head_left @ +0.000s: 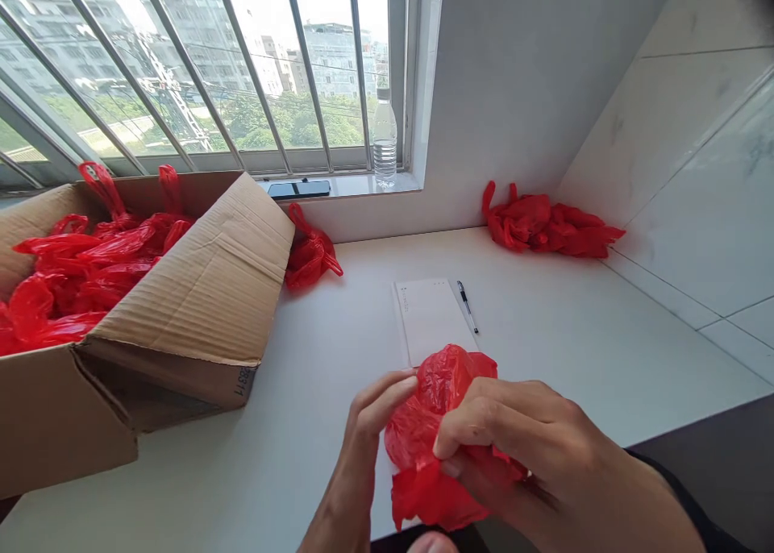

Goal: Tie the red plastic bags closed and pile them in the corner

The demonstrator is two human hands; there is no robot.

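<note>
A crumpled red plastic bag [423, 432] is in front of me, above the near edge of the white table. My right hand [526, 440] pinches the bag between thumb and fingers on its right side. My left hand [368, 432] is cupped along the bag's left side, its fingers extended and the fingertips at the bag's upper left edge. The left thumb shows apart from the fingers at the bottom of the view. What the bag contains, if anything, cannot be made out. Just beyond it lie a white notebook [426, 315], partly covered by the bag, and a black-and-clear pen [468, 306].
An open cardboard box [205, 287] full of red bags [109, 247] stands at left. One tied red bag [311, 251] sits beside it. More red bags [544, 222] lie against the back wall. The windowsill holds a phone [299, 189] and a water bottle [384, 142].
</note>
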